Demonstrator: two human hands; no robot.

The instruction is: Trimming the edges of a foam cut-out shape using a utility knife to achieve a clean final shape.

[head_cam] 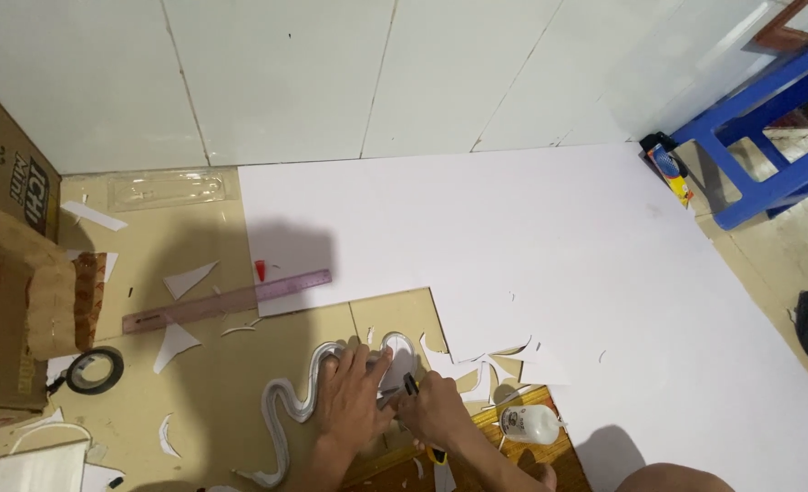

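Both hands sit low in the head view, close to the camera, on the tan floor tiles (212, 246). Left hand (354, 392) lies flat with its fingers spread, pressing down on a wavy snake-shaped piece of white board (285, 410). It looks like it presses so the piece stays put while it gets cut. Right hand (436, 410) is just beside the left hand, touching it. Its fingers are curled tight around a cutter knife (413, 387) with a yellow end, and the tip meets the snake shape near the left fingers.

A small white glue bottle (530, 424) lies on its side just right of the right hand, on a wooden board (550, 456). Little white scraps (486, 364) lie above the right hand, where bits were cut away.

Past the scraps spreads a big white sheet (559, 255), with a square notch cut out of its near corner. A long see-through purple ruler (226, 301) lies up and left of the left hand, with one end on the sheet's edge. A roll of black tape (94, 371) rests far left of the left hand, by a brown cardboard box (7, 273). A blue stool (768, 118) stands far off past the sheet's far right corner.
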